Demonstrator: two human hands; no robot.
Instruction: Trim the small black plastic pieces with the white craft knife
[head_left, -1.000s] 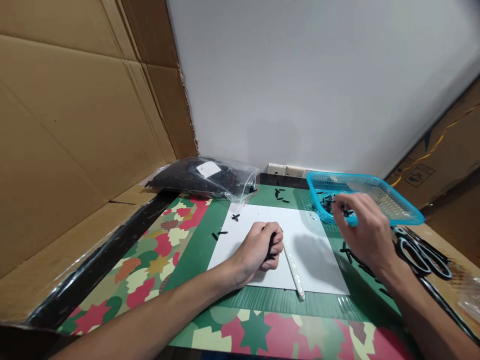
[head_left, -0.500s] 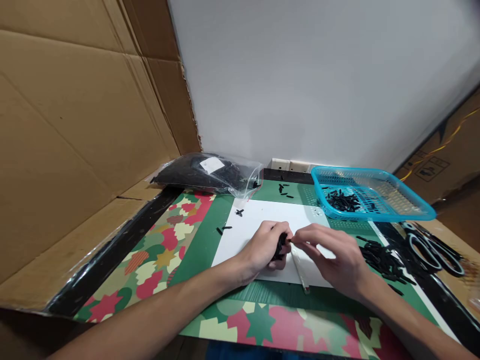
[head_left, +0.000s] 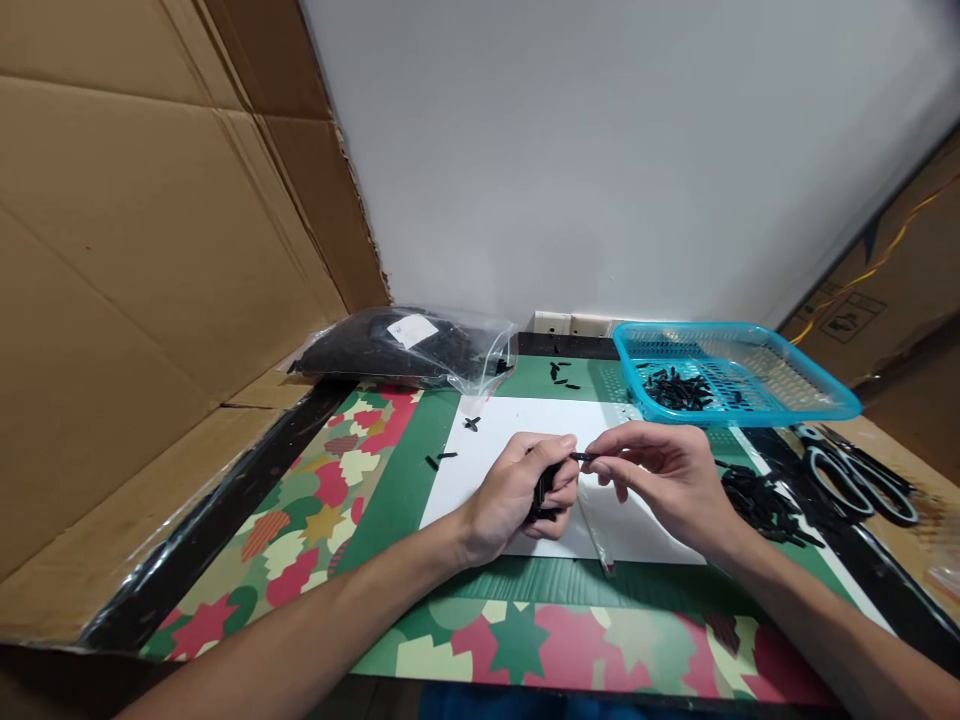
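My left hand [head_left: 517,492] rests on the white sheet [head_left: 510,440] and is closed around a bunch of small black pieces [head_left: 543,494]. My right hand [head_left: 664,477] is beside it, its thumb and forefinger pinching one small black piece [head_left: 583,457] whose other end touches my left thumb. A thin white stick [head_left: 594,533] lies on the sheet under the hands.
A blue plastic basket [head_left: 780,398] with several black pieces stands at the back right. A loose heap of black pieces [head_left: 757,498] and black scissors [head_left: 851,472] lie at the right. A clear bag of black parts [head_left: 405,347] lies at the back left. Cardboard walls stand to the left.
My right hand came back from the blue basket to the white sheet and now holds one black piece against my left hand. My left hand stayed closed on its bunch.
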